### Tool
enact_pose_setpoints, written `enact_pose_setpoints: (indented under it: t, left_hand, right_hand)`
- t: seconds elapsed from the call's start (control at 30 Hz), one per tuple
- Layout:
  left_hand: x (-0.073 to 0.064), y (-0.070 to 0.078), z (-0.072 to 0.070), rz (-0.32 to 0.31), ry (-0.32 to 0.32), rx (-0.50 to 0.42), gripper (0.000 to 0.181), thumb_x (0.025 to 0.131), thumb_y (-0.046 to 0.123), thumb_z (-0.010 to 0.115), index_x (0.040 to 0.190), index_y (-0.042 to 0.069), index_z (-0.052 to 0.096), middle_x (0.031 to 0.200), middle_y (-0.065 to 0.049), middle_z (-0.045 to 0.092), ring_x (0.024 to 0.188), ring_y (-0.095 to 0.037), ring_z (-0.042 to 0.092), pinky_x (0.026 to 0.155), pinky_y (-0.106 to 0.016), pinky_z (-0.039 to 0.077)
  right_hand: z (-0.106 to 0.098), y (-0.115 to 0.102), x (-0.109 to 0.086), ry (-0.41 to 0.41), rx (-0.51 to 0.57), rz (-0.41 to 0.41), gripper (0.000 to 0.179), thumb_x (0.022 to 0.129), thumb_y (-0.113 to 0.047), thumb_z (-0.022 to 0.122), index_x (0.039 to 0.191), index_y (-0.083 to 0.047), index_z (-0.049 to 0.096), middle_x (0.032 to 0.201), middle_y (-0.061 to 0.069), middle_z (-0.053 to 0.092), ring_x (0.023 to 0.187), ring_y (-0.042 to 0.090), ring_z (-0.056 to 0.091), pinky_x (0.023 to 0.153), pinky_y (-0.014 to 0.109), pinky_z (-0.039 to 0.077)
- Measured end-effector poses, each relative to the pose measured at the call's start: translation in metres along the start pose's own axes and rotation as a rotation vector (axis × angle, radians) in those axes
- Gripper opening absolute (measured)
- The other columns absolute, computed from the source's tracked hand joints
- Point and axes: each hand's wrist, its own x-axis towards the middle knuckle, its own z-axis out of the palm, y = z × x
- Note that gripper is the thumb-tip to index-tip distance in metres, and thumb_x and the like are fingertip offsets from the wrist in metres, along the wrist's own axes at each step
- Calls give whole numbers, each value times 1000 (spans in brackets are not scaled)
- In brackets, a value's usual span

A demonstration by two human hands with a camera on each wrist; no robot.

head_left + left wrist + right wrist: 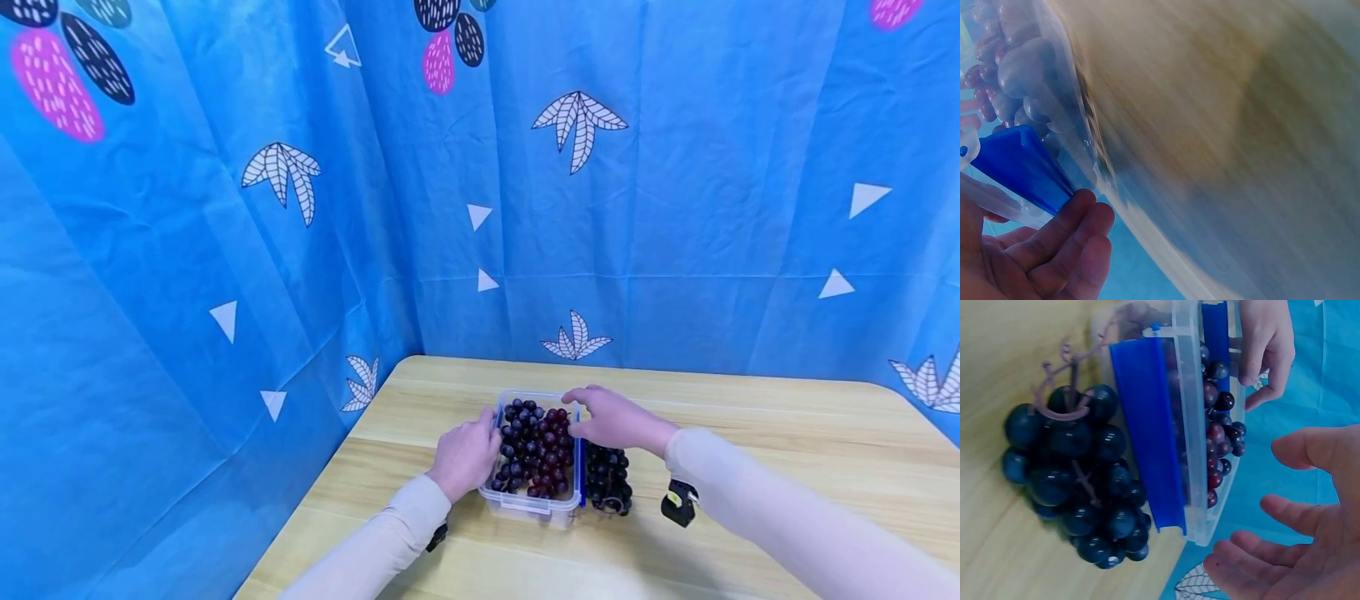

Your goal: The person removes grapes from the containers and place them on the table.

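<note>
A clear plastic food container (525, 502) with blue side latches stands on the table, filled with dark purple grapes (516, 468) on the left and red grapes (553, 450) on the right. My left hand (463, 454) grips the container's left side, its fingers around the rim and by the hanging blue latch (1025, 165). At the opposite rim, my right hand (618, 421) hovers with fingers spread and nothing between them. The right blue latch (1147, 431) hangs down the outer wall. Beside it lies a bunch of black grapes (1072, 475) with a brown stem.
The light wooden table (757, 475) extends to the right, its back edge close to a blue printed curtain (712, 208). More curtain (127, 350) hangs along the left edge of the table. Each wrist carries a small black camera.
</note>
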Motion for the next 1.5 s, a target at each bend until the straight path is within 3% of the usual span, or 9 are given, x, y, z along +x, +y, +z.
enact_pose_setpoints:
  t: [0.2, 0.6, 0.93, 1.2, 1.3, 1.37, 1.43, 1.5]
  left_hand:
    - [0, 1, -3, 11, -6, 1, 25, 105, 25, 47, 119, 7, 57, 60, 4, 49, 47, -12, 46, 46, -30, 40]
    - [-1, 0, -2, -10, -8, 5, 21, 105, 26, 49, 114, 9, 57, 62, 1, 52, 49, -14, 48, 47, -33, 42]
    - [0, -1, -1, -2, -2, 10, 22, 105, 27, 48, 115, 10, 57, 61, 2, 51, 50, -13, 48, 47, -32, 42]
    - [1, 0, -2, 1, -8, 2, 29, 105, 26, 48, 125, 7, 57, 61, 4, 52, 49, -12, 49, 47, -31, 43]
    - [1, 0, -3, -3, -10, 3, 30, 105, 27, 48, 127, 7, 57, 62, 3, 53, 50, -12, 50, 48, -31, 44]
    - [1, 0, -3, -4, -10, 1, 30, 105, 26, 49, 127, 7, 57, 62, 2, 54, 51, -13, 51, 48, -32, 44]
    - [2, 0, -3, -5, -6, 7, 30, 105, 26, 49, 127, 8, 57, 63, 2, 56, 52, -14, 53, 49, -32, 45]
    - [2, -1, -2, -5, -3, 10, 30, 105, 26, 49, 126, 8, 57, 65, 0, 58, 53, -15, 55, 49, -33, 46]
  right_hand:
    - [-3, -7, 14, -65, -44, 3, 48, 94, -23, 66, 137, -3, 59, 143, 21, 55, 132, 40, 52, 108, 54, 42]
    - [0, -18, 44, -208, -86, -13, 53, 96, -25, 65, 140, 2, 55, 143, 18, 57, 134, 37, 52, 110, 51, 42]
    - [1, -19, 64, -285, -151, 13, 47, 98, -25, 64, 135, 3, 60, 141, 19, 58, 129, 36, 57, 106, 52, 46]
    - [1, -24, 70, -287, -177, 79, 47, 97, -27, 66, 134, 0, 61, 140, 17, 60, 129, 34, 57, 106, 51, 47]
    - [2, -25, 73, -288, -196, 93, 39, 95, -28, 67, 125, -3, 68, 123, 11, 68, 112, 27, 65, 97, 47, 52]
    - [4, -25, 76, -294, -212, 98, 26, 95, -28, 68, 109, -6, 72, 99, 3, 70, 87, 19, 65, 82, 40, 55]
    - [5, -25, 79, -300, -224, 105, 17, 94, -28, 68, 91, -11, 70, 77, -3, 61, 66, 13, 54, 66, 33, 49]
    - [7, -25, 81, -311, -228, 114, 21, 94, -27, 68, 78, -15, 62, 65, -5, 50, 56, 12, 43, 58, 31, 41]
